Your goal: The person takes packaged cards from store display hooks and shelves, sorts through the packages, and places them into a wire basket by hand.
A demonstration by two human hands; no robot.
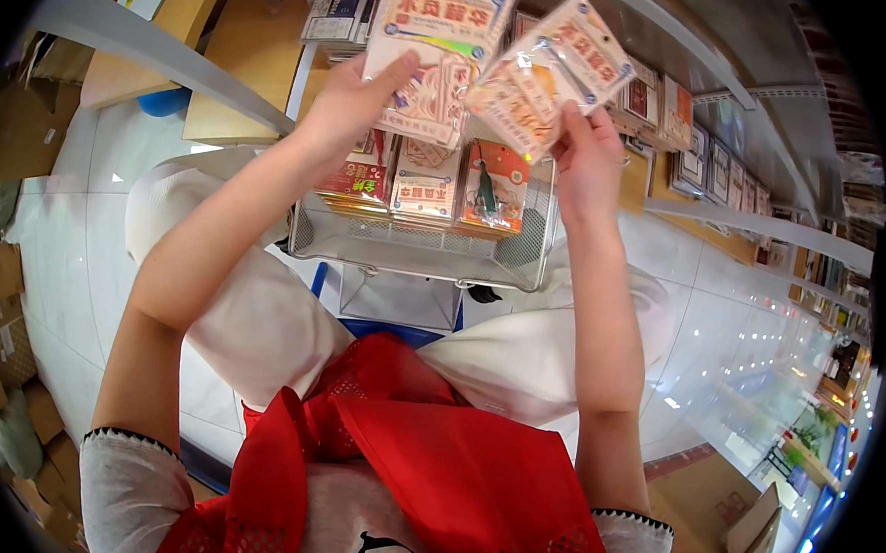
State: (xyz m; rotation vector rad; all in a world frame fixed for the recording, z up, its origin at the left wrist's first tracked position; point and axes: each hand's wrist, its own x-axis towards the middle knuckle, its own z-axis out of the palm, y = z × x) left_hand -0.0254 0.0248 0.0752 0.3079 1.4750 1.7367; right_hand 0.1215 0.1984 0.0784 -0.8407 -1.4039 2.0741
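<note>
My left hand [354, 97] is closed on a flat clear-wrapped packet [454, 22] with printed characters and a yellow-green stripe. Its thumb lies across the front. Slightly tilted, a second wrapped packet [549, 77] with an orange print is pinched by my right hand [585, 149]. The two packets meet or overlap near their inner edges. Below them, a metal mesh basket [414, 255] holds stacks of similar packets: a red one [353, 180] at the left, a cream one [425, 185] in the middle and an orange one with a dark green tassel [495, 184] at the right.
Shelves with stacked packets [719, 171] run along the right, and more packets [336, 16] lie at the back left. A white metal rail [174, 62] crosses the upper left. Cardboard boxes stand at the left and at the lower right [711, 506].
</note>
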